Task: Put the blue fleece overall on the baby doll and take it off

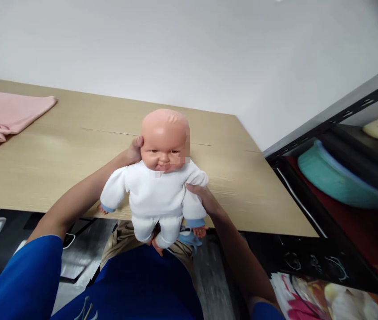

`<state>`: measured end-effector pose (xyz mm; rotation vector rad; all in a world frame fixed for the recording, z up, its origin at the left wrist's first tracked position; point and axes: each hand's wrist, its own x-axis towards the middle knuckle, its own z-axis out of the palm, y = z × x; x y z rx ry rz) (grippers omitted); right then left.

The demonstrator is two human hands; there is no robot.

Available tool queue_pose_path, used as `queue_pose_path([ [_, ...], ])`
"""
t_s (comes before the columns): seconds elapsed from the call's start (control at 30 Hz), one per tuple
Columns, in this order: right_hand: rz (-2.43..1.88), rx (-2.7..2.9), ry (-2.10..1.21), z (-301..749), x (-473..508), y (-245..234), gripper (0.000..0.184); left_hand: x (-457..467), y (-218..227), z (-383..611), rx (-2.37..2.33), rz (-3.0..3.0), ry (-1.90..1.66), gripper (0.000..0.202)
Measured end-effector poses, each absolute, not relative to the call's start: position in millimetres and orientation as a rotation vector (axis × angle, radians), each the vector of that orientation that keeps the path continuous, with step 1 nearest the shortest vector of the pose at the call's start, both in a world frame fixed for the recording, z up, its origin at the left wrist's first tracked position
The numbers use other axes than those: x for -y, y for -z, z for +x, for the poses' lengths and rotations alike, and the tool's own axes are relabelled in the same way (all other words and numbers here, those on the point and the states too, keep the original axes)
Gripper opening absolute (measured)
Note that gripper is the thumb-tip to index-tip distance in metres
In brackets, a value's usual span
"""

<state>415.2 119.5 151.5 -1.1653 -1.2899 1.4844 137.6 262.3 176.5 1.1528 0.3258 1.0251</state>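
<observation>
A baby doll (pixel 157 191) in a white fleece outfit with blue cuffs is held upright at the table's near edge, its front toward me. Behind its head on the left, my left hand (pixel 134 150) supports the head and neck; most of its fingers are hidden. My right hand (pixel 199 193) is closed around the doll's side under the arm, thumb on the white sleeve. The doll's bare feet hang over my lap. A light blue piece of cloth (pixel 190 238) shows below the doll, on my lap.
The wooden table (pixel 75 155) stretches out to a white wall. A pink cloth (pixel 9 109) lies at its far left. On the right stands a black metal shelf (pixel 352 109) with a turquoise basin (pixel 335 178). Printed packaging (pixel 335 295) sits low at the right.
</observation>
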Motion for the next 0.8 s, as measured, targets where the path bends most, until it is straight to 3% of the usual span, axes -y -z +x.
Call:
queue_pose_path([
  [0.13,-1.183,1.47,-1.393,430,-151,-147,0.06,-295,-161,141,-0.299,1.16,-1.023,0.108],
  [0.33,-1.158,1.733,-1.369,450,-203,-134,0.08,-337,-136,151,-0.282,1.232,-0.959,0.109],
  [0.8,-1.197,1.65,-1.198,457,-225,-107,0.07,-409,-95,146,-0.377,1.164,-0.85,0.097],
])
